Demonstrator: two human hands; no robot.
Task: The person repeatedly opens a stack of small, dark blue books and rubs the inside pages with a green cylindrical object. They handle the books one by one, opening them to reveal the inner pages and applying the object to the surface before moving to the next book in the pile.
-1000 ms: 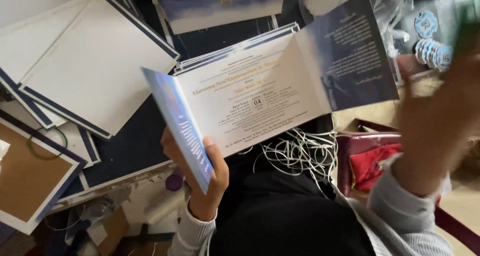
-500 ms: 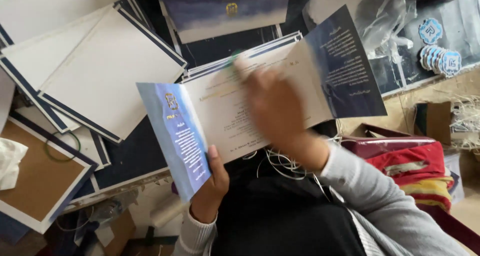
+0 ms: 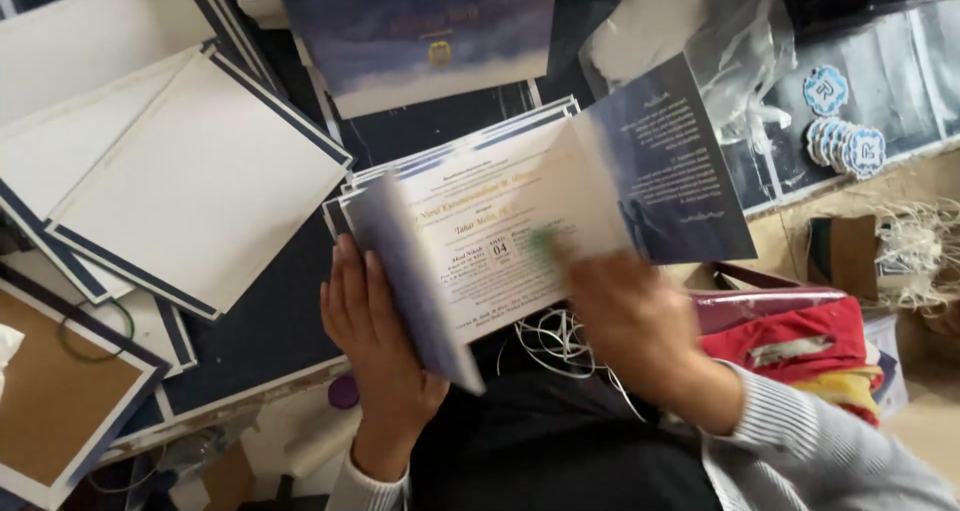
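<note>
Left hand: you are cradling a folded card from beneath, palm up, fingers lying together along the back of its left flap, which is tilting up toward you.

Right hand: you are laying it over the lower edge of the card's white middle panel. It is blurred, so whether the fingers are pinching the paper or only resting on it cannot be told.

Card: it is sitting between both hands, opened out, with a white printed centre and a dark blue right flap spreading toward 2 o'clock.

Cord: a tangle of white cord is lying just under the card, at 6 o'clock from it.

Boards: white boards with navy edges are overlapping at 9 to 10 o'clock.

Blue print: a blue and white sheet is lying at 12 o'clock.

Plastic bag: a clear bag is crumpling at 1 o'clock.

Round stickers: a small stack is sitting at 2 o'clock.

Red cloth: it is bunching at 4 o'clock, beside your right sleeve.
</note>
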